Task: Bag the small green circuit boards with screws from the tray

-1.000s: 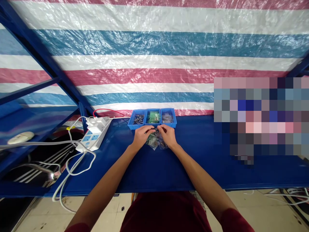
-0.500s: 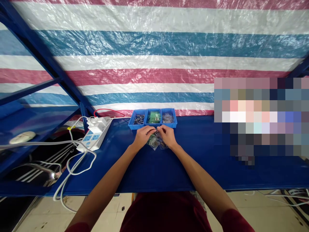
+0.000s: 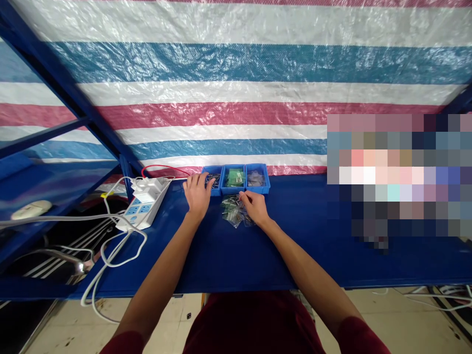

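- Slender metal pieces (image 3: 215,180) lie jumbled in the left blue bin (image 3: 217,192), three o'clock from the nearer left hand (image 3: 199,195), its fingers parted.
- Right hand (image 3: 255,208) curls at two o'clock of the small bags (image 3: 233,217); grip hidden.

Beyond the far edge of the table (image 3: 317,231), the striped sheet (image 3: 236,64) was woven plastic, wrinkled and glossy; the table looked smooth, faintly lustrous. Bins (image 3: 233,191) near that edge were smooth plastic, the slender pieces (image 3: 216,180) shiny metal, the packets (image 3: 233,219) clear glossy film. The shirt (image 3: 250,324) was matt cloth.
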`<action>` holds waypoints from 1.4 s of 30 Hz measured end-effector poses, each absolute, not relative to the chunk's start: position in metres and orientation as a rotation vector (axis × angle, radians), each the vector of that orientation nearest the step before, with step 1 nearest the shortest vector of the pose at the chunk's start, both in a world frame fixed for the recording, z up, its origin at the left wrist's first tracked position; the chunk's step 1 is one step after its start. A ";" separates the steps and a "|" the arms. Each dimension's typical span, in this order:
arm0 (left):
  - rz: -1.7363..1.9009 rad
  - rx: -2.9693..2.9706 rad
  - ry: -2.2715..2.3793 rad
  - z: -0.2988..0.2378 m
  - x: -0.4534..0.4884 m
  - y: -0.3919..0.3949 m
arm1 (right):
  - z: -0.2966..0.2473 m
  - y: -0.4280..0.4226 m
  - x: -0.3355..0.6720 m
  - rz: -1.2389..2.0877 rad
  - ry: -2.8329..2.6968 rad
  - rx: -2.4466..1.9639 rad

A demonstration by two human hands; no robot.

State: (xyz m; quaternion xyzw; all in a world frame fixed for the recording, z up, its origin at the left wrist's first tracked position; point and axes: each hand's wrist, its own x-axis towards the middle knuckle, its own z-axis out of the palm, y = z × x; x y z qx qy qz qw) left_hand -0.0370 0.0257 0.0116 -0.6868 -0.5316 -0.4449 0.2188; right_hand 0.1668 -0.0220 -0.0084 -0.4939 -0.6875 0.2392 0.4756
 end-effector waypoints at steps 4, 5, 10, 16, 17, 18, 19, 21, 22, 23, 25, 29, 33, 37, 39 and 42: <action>-1.195 -1.928 -1.506 0.006 -0.034 0.028 | -0.006 -0.022 0.169 0.498 -1.753 -1.282; -1.206 -1.949 -1.479 0.005 -0.032 0.026 | -0.005 -0.022 0.169 0.470 -1.781 -1.322; -1.236 -2.262 -1.262 0.008 -0.023 0.013 | 0.001 -0.023 0.171 0.338 -2.033 -1.569; -1.165 -2.508 -1.120 0.007 -0.014 0.003 | 0.001 -0.025 0.170 0.329 -2.301 -1.684; -1.155 -2.517 -1.111 0.006 -0.013 0.002 | 0.000 -0.025 0.170 0.330 -2.315 -1.684; -1.148 -2.523 -1.106 0.006 -0.012 0.002 | 0.000 -0.025 0.169 0.330 -2.325 -1.680; -1.144 -2.527 -1.103 0.005 -0.012 0.002 | -0.001 -0.025 0.169 0.328 -2.334 -1.678; -1.141 -2.525 -1.114 0.005 -0.012 0.001 | -0.001 -0.024 0.168 0.324 -2.357 -1.678; -1.140 -2.520 -1.129 0.005 -0.012 0.002 | -0.001 -0.024 0.167 0.320 -2.366 -1.678; -1.134 -2.517 -1.148 0.004 -0.013 0.002 | -0.001 -0.024 0.167 0.314 -2.369 -1.676; -1.072 -2.544 -1.191 0.004 -0.014 0.002 | 0.001 -0.025 0.168 0.294 -2.353 -1.680; -0.739 -2.749 -1.196 0.001 -0.019 0.005 | 0.009 -0.028 0.174 0.256 -2.262 -1.802; -0.514 -2.872 -1.174 -0.001 -0.020 0.007 | 0.015 -0.030 0.181 0.285 -2.271 -1.957; -0.478 -2.917 -1.178 -0.003 -0.018 0.008 | 0.011 -0.027 0.182 0.301 -2.329 -1.932; -0.511 -2.927 -1.177 -0.004 -0.018 0.009 | 0.007 -0.025 0.181 0.302 -2.350 -1.885; -0.551 -2.932 -1.185 -0.006 -0.018 0.010 | 0.002 -0.022 0.180 0.298 -2.369 -1.818</action>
